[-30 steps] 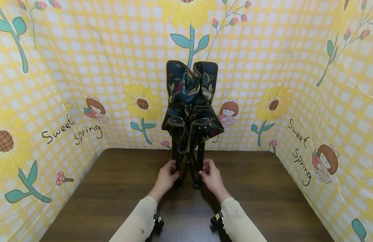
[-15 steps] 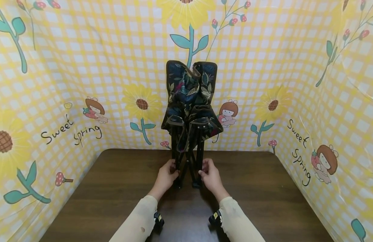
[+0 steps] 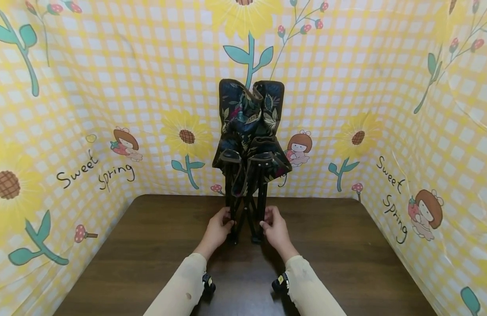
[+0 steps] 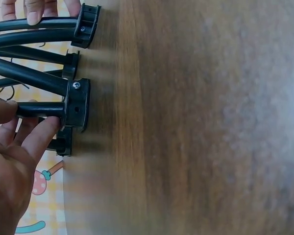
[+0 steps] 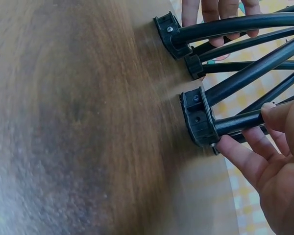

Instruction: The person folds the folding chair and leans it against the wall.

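A folding camp chair [image 3: 249, 118] stands upright, mostly folded, near the far side of the table. Its dark fabric has a leaf and flower print and droops in folds between the posts. My left hand [image 3: 217, 228] holds the front left leg low down, thumb and fingers around the black tube [image 4: 41, 108]. On the other side, my right hand [image 3: 277, 227] grips the front right leg the same way. The right wrist view shows thumb and fingers on that leg tube [image 5: 237, 122], just above a plastic foot [image 5: 198, 117]. Crossed tubes run between the legs.
The brown wooden table [image 3: 326, 254] carries the chair close to its back edge. A yellow checked cloth [image 3: 168, 87] with sunflowers and cartoon figures hangs behind and along both sides. Small black devices [image 3: 208, 283] sit at both wrists.
The chair's feet have shifted very slightly toward the back of the table. Both hands keep their hold on the legs, and the fabric looks the same.
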The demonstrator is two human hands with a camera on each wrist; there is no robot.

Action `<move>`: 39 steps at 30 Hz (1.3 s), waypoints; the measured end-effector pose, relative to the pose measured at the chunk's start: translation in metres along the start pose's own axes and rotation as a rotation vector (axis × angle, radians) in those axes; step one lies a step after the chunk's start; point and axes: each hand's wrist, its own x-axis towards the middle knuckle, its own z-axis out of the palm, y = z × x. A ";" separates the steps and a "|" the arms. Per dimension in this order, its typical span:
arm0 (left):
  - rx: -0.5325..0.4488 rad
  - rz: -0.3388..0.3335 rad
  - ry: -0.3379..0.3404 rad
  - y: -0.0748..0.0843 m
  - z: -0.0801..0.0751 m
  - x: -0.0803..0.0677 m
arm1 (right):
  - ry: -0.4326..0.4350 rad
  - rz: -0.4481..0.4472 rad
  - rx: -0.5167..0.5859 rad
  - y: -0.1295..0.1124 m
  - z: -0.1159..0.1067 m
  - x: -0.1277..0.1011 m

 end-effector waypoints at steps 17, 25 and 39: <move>0.034 0.030 0.037 0.001 0.003 0.002 | 0.035 -0.013 -0.016 0.003 0.004 0.003; 0.063 0.029 0.053 0.001 0.006 0.007 | 0.050 -0.021 -0.041 0.006 0.005 0.007; 0.107 0.078 0.095 -0.005 0.010 0.012 | 0.088 -0.021 -0.109 0.005 0.009 0.005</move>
